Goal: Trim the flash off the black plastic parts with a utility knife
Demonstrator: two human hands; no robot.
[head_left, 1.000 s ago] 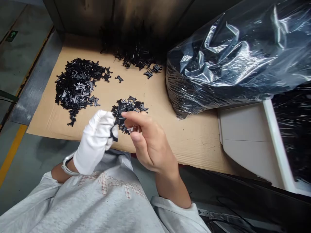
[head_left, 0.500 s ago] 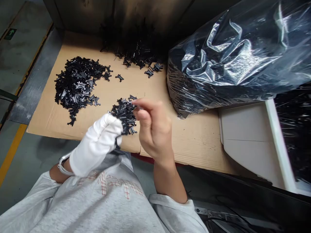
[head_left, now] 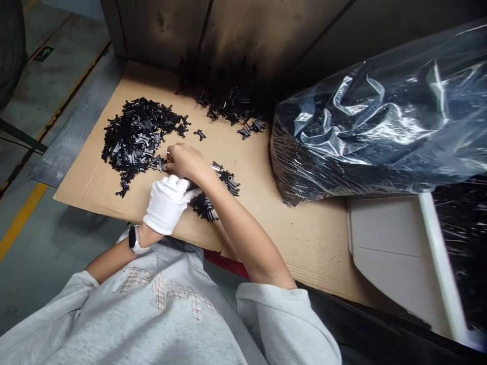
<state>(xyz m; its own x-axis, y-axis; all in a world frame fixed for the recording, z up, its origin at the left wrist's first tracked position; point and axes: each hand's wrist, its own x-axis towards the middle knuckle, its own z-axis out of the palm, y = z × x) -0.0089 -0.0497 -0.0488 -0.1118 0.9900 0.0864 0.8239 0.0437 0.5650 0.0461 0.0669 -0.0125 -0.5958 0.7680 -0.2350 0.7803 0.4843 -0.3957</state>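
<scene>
In a white glove, my left hand [head_left: 166,202] is closed in front of the large pile, its thumb pointing right. A dark bit, seemingly one of the small black plastic parts, shows between its thumb and curled fingers. My bare right hand [head_left: 187,161] crosses just above the glove, with bent fingers at the near right edge of the large pile of black parts [head_left: 133,134]. What lies between those fingertips is hidden. A smaller heap of the same parts [head_left: 228,181] is partly covered by my right forearm.
Cardboard [head_left: 266,225] covers the bench. More black parts [head_left: 236,109] lie at the back, against a dark panel [head_left: 262,30]. At right, a large clear plastic bag [head_left: 365,132] of dark pieces stands beside a white box [head_left: 388,238]. One loose part [head_left: 200,134] sits between the piles.
My right hand has moved left and down, from above the smaller heap to the large pile's edge. My left hand has come slightly forward and turned. The camera view has shifted.
</scene>
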